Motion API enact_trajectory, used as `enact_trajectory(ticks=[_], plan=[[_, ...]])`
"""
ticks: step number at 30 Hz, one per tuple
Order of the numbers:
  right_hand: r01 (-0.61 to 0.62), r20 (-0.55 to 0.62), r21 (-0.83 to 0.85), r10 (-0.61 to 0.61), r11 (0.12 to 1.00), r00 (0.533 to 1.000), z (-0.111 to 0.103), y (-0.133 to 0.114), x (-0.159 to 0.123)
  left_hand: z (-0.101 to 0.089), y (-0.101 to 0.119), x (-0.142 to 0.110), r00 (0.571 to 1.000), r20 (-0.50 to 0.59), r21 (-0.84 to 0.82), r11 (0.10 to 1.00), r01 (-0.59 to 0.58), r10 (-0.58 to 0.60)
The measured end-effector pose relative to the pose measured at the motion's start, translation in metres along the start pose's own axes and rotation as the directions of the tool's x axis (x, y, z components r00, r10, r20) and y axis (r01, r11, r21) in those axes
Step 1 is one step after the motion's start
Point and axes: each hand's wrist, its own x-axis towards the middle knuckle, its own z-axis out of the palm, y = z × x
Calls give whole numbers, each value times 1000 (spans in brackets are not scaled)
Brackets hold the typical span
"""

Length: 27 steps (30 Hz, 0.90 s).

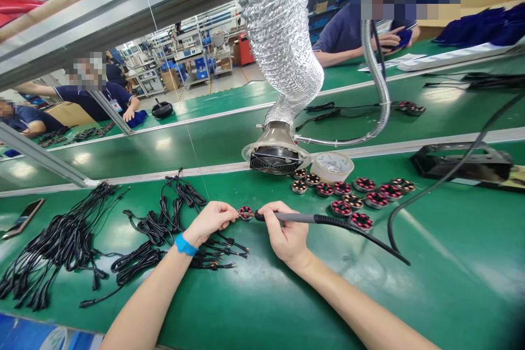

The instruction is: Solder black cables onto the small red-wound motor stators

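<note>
My right hand [287,232] is wrapped round the grey handle of a soldering iron [297,217], its tip pointing left. The tip meets a small round motor stator [245,212] with red windings, on the green bench. At the stator's left edge, my left hand [213,220] is closed in a pinch; what its fingertips hold is too small to make out. A blue band [186,245] circles the left wrist. Black cables [221,254] with bare coloured wire ends lie just below that hand. A thin strand [191,139] hangs down towards it from above.
More stators [353,202] lie to the right, near a roll of clear tape [332,165]. A fume fan [275,159] on a foil duct [283,38] hangs behind. Cable bundles [69,235] and a phone [24,217] are left; a black stand [463,161] is right. Co-workers sit across.
</note>
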Motion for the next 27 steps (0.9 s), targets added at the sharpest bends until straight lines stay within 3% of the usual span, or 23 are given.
enact_trajectory(ticks=[16,27], plan=[[0,43,30,-1,1000,999,4,0,-3,1,1,-1,1000,-16,-2,1000,-5,5],[-36,-55,-8,36,999,998,1,3,3,1,1,-1,1000,-19,-10,1000,-5,5]])
